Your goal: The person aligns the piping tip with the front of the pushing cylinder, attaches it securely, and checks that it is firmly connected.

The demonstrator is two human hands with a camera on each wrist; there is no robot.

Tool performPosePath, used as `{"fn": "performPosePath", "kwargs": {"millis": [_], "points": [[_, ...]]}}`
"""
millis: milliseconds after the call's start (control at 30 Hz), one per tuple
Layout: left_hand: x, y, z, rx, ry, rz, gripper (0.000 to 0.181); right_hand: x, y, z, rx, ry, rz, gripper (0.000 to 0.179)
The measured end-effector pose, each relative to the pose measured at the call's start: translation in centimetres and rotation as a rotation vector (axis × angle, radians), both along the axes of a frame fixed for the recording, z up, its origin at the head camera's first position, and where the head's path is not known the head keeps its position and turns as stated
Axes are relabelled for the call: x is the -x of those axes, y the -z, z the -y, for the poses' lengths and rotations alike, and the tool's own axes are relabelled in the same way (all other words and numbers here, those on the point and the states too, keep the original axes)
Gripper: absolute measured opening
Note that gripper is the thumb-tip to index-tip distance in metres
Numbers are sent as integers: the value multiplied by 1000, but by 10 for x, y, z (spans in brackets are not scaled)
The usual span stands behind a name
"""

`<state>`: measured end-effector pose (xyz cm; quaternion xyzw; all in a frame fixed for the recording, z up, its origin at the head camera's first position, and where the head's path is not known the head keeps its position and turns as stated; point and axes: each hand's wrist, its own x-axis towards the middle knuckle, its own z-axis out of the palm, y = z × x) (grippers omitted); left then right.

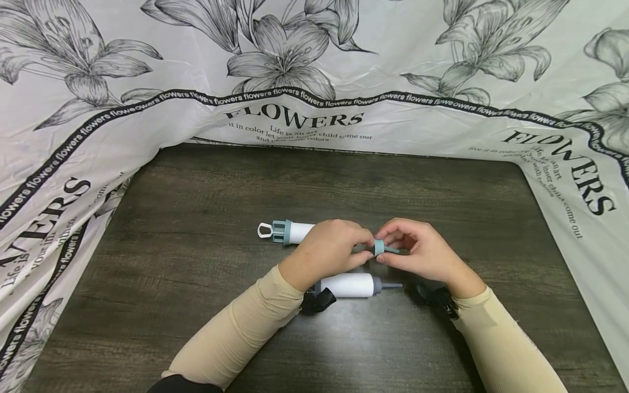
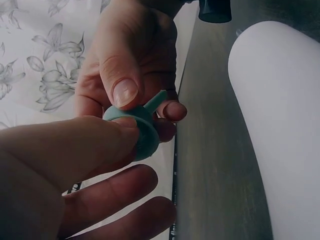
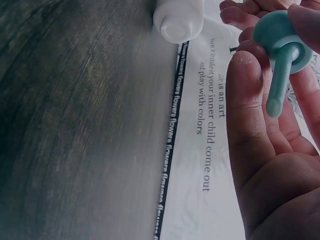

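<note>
Teal nozzle (image 1: 379, 247) has two white bottles (image 1: 349, 285) nearby.

You've got big black "FLOWERS" lettering on that white floral cloth (image 1: 422, 134), once straight ahead of you and again off to your right; on your left only the "ERS" ending reads cleanly. Under the middle one you can make out "Life is an art", then "it in color let your inner child come out and play with colors". Your cloth's black stripe (image 1: 403, 98) just repeats "flowers" in white, lol.
</note>
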<state>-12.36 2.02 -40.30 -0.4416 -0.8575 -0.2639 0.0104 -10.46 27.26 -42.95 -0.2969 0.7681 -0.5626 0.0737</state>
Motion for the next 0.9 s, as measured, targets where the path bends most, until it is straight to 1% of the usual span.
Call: {"fn": "performPosePath", "kwargs": {"millis": [200,333,400,500,667,800,900], "points": [[1,1,3,7,11,28,17,-1,4,-1,-7,5,0,39],[5,3,10,12,6,44,24,-2,9,-2,-24,16,-37,39],[8,2,16,34,-18,45,28,-2,11,-3,-43,25,-48,41],[13,2,26,85,-56,46,36,-4,13,-1,-56,38,-39,43],[21,4,42,176,-108,65,49,-8,16,2,-52,55,-37,41],[27,6,49,225,-128,107,54,-9,16,3,-49,63,-53,39],[31,8,54,275,-141,151,56,-10,15,4,-55,75,-63,39]]}}
